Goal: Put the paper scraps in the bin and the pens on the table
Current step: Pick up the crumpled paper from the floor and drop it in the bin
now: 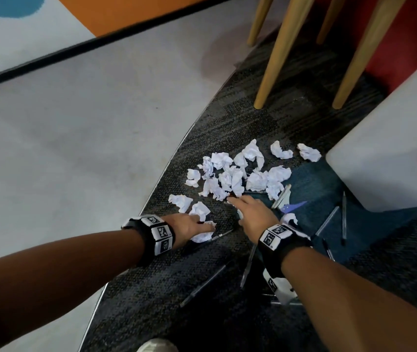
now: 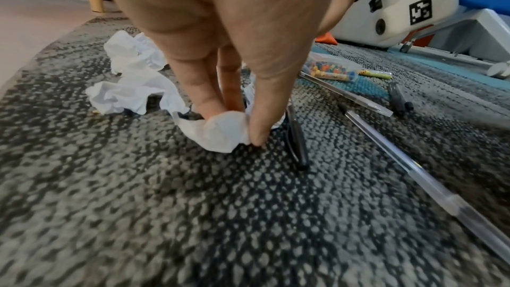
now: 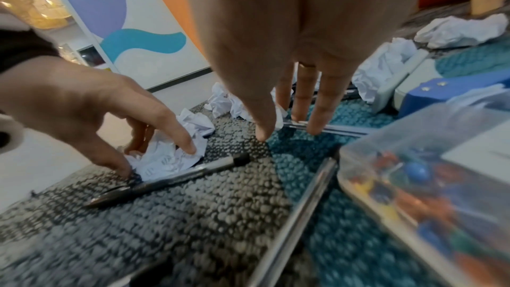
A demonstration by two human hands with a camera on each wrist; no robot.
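We see a crumpled paper scrap (image 2: pixel 218 132) with faint, unreadable print lying on the speckled carpet (image 2: pixel 138 204) beside a black pen (image 3: pixel 171 179), pinched between our left hand's (image 1: pixel 189 226) thumb and fingers. Our right hand (image 1: pixel 253 214) reaches with straight fingers, holding nothing, toward the paper pile (image 1: pixel 237 171).

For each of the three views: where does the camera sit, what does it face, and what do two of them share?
Head: looks down at the carpet; both forearms, left hand, right hand.
Left wrist: low, along the fingers pinching a paper scrap.
Right wrist: low, along straight fingers above a clear pen.
Shared: that scrap and the black pen beside it show in both wrist views.
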